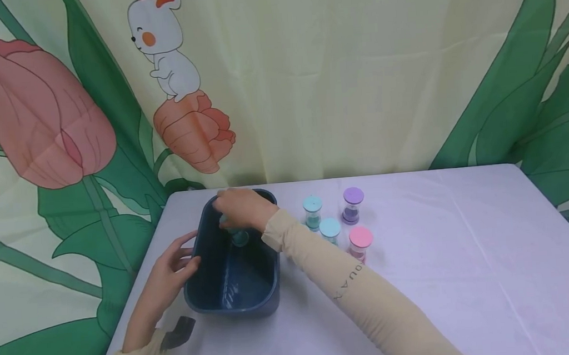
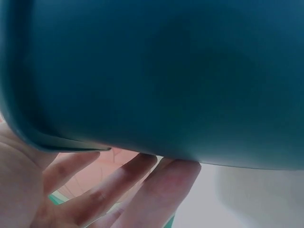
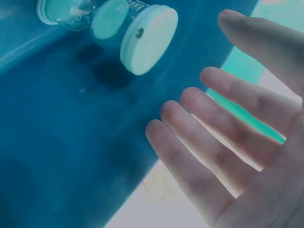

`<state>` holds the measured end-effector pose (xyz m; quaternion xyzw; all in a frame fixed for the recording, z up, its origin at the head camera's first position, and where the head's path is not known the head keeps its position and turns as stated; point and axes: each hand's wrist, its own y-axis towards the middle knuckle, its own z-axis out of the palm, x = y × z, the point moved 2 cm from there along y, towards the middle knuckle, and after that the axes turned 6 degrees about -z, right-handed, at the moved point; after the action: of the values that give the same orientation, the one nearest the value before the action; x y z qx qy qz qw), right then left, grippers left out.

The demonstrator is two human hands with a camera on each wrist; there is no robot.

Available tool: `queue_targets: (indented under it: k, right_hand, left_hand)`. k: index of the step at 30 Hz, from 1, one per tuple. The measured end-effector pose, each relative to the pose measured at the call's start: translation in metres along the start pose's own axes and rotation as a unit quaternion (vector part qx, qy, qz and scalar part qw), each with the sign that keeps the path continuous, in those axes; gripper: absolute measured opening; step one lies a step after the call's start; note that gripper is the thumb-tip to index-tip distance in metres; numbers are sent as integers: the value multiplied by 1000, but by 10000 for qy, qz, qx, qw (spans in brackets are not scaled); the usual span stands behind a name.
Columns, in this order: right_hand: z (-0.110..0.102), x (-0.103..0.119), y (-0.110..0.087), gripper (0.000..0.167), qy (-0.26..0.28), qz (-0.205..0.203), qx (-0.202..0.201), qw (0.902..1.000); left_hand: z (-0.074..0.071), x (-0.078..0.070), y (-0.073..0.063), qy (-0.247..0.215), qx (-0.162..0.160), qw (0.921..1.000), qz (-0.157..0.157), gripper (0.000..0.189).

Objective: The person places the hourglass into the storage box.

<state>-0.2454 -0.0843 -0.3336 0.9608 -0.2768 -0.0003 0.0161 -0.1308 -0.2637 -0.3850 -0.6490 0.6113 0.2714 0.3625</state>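
A dark blue plastic bin [image 1: 234, 305] stands near the table's left side. My left hand [image 1: 171, 270] rests its spread fingers against the bin's outer left wall; in the left wrist view the fingertips [image 2: 183, 173] touch that wall. Over the far end of the bin reaches my right hand [image 1: 247, 208]. From the right wrist camera, its fingers [image 3: 213, 152] are straight and apart, with nothing between them. A small sand timer with pale turquoise caps [image 3: 151, 42] is inside the bin, tilted, apart from those fingers. The right hand partly hides this timer in the head view.
Right of the bin, several sand timers stand on the white-covered table [image 1: 436, 254]: a purple one [image 1: 353, 197], a pink one [image 1: 360, 238] and turquoise ones [image 1: 312, 204], partly behind the right sleeve [image 1: 353, 283]. A printed curtain [image 1: 332, 84] hangs behind the table.
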Motion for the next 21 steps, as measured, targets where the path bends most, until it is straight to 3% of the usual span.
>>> queue_targets:
  k: [13,21]
  right_hand:
    - [-28,-10,-29,37,152,255,-284,9992]
    - [-32,-23,-58,32,85,522,-423,9977]
  left_hand:
    - [-2,-2,1,78,25,10000,22,62]
    - [1,-2,-1,68,-9,10000,-32,62]
